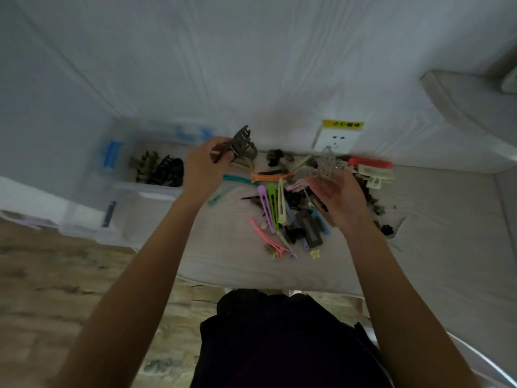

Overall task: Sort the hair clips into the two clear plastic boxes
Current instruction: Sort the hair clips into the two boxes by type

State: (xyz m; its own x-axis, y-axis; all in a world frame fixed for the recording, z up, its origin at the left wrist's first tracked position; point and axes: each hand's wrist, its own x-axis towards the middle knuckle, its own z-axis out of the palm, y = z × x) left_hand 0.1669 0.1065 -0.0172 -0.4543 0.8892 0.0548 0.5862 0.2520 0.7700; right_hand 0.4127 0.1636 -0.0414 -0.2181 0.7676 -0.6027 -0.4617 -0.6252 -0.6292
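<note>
My left hand (202, 163) pinches a brown claw clip (237, 142) in the air, just right of the far clear box (126, 163), which holds several dark claw clips (159, 169). My right hand (340, 196) hovers over the pile of hair clips (291, 208) on the white sheet and holds a clear claw clip (327, 163) at its fingertips. A second clear box (86, 217) stands nearer me on the left; I see no clips in it through the blur. Long flat clips in purple, green, cream, pink and orange lie in the pile.
A wall socket (335, 141) with a yellow label sits behind the pile. A red and cream clip (372, 166) lies at the pile's far right. The bed edge (251, 278) runs across below the pile, with wooden floor (56, 289) to the left. A grey pillow (470, 107) lies at far right.
</note>
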